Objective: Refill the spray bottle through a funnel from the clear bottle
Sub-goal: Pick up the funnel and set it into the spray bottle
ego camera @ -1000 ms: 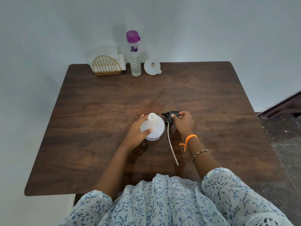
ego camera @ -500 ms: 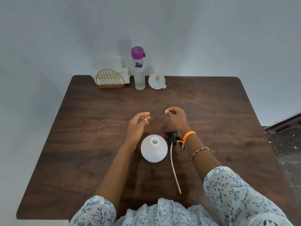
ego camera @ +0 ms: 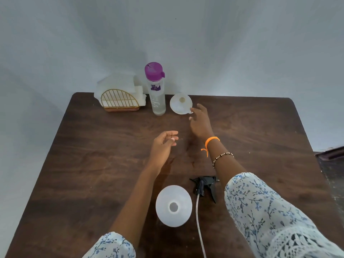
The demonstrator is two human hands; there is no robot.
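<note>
At the far left of the table [ego camera: 78,164] stands a gold wire holder [ego camera: 119,102] with white napkins [ego camera: 119,84] in it, set against the wall. Just right of it the clear bottle [ego camera: 157,94] stands upright with its purple cap [ego camera: 154,70] on, liquid showing in its lower part. Just right of the bottle the white funnel [ego camera: 181,106] lies at the far edge, its wide mouth facing up toward the camera.

The left hand [ego camera: 163,144] hovers over the middle of the table, fingers loosely curled and thumb near the fingertips, holding nothing. The right hand [ego camera: 200,121] reaches toward the far side, fingers spread and relaxed, its fingertips just beside the funnel's right rim; whether they touch it cannot be told. An orange band [ego camera: 211,141] and a beaded bracelet [ego camera: 222,157] sit on the right wrist, and both arms wear floral sleeves [ego camera: 260,211].

Near the person, the white spray bottle [ego camera: 173,205] stands upright between the forearms with its neck open and uncapped. Just to its right the black sprayer head [ego camera: 204,185] lies on the table, partly hidden by the right sleeve, and its pale dip tube [ego camera: 199,226] trails toward the near edge. Head and bottle are close but apart.
</note>
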